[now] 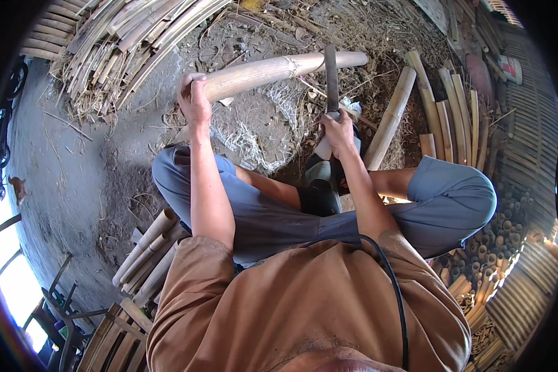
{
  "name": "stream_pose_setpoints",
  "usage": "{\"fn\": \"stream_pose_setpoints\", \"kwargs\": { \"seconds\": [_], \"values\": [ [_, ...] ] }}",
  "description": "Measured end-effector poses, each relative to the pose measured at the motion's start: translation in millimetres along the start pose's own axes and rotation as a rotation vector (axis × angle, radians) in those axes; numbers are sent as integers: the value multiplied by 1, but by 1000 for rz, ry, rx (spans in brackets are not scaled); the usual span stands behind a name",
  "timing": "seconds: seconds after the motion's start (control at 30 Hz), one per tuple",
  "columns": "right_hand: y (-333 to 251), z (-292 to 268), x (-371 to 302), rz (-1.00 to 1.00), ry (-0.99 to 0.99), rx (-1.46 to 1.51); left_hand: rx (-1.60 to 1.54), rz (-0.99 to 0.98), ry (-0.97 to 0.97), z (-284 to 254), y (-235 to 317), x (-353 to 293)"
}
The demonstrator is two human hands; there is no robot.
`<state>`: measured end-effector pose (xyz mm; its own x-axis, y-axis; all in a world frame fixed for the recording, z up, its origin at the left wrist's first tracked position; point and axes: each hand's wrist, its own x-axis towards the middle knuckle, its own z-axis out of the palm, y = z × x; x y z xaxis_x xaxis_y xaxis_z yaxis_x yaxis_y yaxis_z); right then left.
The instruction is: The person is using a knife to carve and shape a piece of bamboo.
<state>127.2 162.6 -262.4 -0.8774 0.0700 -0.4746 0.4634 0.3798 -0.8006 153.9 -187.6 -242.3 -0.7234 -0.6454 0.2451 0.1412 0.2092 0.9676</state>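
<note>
My left hand (195, 100) is closed round the near left end of a thick, pale bamboo pole (248, 75). From there the pole stretches away to the right above the ground, with a node ring partway along. In my right hand (339, 131) is a large knife (331, 77) with a long dark blade, its fingers wrapped round the grip. The blade points away from me and crosses the pole near its far right end; whether the edge bites into the bamboo cannot be made out. A pale handle end shows below my right fist.
Split bamboo strips (136, 37) are heaped at the upper left. Beside my right knee, cut bamboo lengths (390, 118) lean in a row, with a pale bucket (510, 69) farther off. More bamboo pieces (146, 248) lie by my left hip. Stringy shavings (248, 146) litter the ground before my crossed legs.
</note>
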Motion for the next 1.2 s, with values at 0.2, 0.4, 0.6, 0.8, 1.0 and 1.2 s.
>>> {"fn": "stream_pose_setpoints", "kwargs": {
  "seconds": [0.2,0.4,0.6,0.8,1.0,1.2],
  "values": [
    [-59,32,-59,-300,-510,-291,-31,-21,37,-26,-2,6],
    [-102,-16,-85,-132,-423,-12,-28,-268,-130,-13,9,-5],
    [-110,-161,-68,-378,-10,-17,-147,-365,-65,-20,20,-1],
    [-208,-260,-124,-453,92,-92,-345,-396,64,-15,14,-10],
    [-186,-266,-115,-323,169,261,-376,-524,110,-1,-1,-19],
    [-242,-227,-124,-292,-313,649,-504,-753,199,-38,-42,2]
  ]
}}
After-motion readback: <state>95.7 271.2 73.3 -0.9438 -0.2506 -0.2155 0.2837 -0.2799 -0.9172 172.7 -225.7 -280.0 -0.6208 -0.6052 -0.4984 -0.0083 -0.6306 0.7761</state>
